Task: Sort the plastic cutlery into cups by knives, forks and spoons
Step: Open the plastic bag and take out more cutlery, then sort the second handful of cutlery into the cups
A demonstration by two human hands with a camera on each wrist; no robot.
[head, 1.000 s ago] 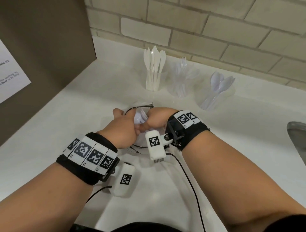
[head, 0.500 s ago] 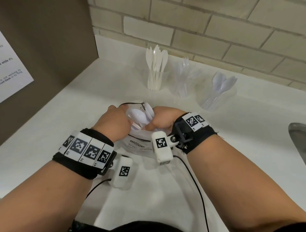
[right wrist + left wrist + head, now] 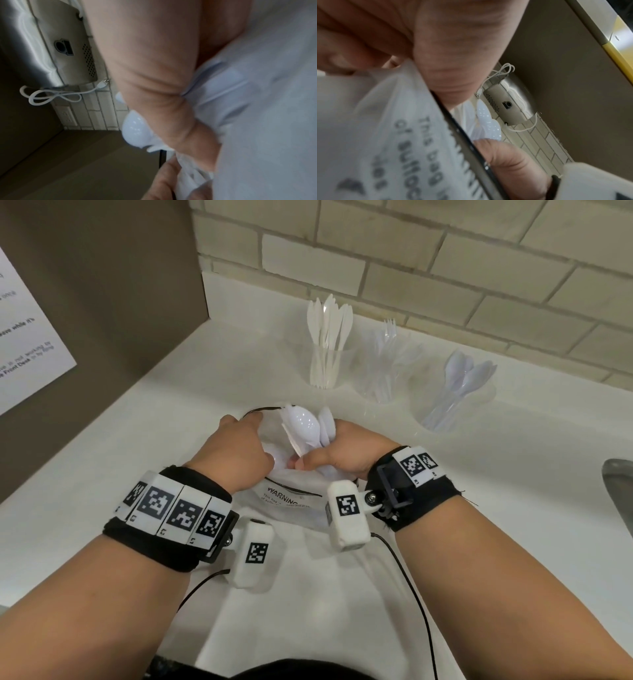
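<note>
Near the table's front edge, the left hand (image 3: 236, 453) pinches the rim of a translucent white plastic bag with printed warning text (image 3: 291, 501), holding it open. The right hand (image 3: 346, 453) grips a bunch of glossy white plastic spoons (image 3: 305, 422) at the bag's mouth. Toward the back edge stand three clear plastic cups: white knives (image 3: 329, 337), clear forks (image 3: 387, 361), pale spoons (image 3: 462, 385). Sorting looks well advanced; this bunch likely remains, and the bag's depths are hidden.
</note>
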